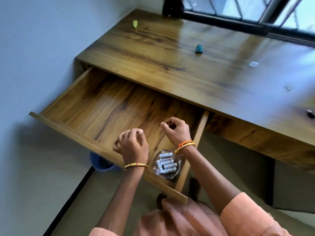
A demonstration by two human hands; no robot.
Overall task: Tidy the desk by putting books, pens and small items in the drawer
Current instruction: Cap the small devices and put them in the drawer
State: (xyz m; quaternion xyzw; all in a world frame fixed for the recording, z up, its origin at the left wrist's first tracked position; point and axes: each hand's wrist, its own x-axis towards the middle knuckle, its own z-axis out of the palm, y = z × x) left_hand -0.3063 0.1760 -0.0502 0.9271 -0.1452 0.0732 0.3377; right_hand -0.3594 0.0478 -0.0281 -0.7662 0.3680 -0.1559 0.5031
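The wooden drawer (95,106) stands fully extended to receive items. The clear glass dish of white cylinders (166,165) sits in its near right corner. Left hand (133,145) and right hand (175,130) hover above, fingers loosely curled, apparently holding nothing. A small teal object (199,48) remains on the desk (187,68).

Both arms are stretched forward, the left hand (132,143) and right hand (175,129) held side by side, fingers loosely curled.

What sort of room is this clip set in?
Probably a home study or bedroom corner: a wooden desk with an open drawer stands against a plain wall under a barred window.
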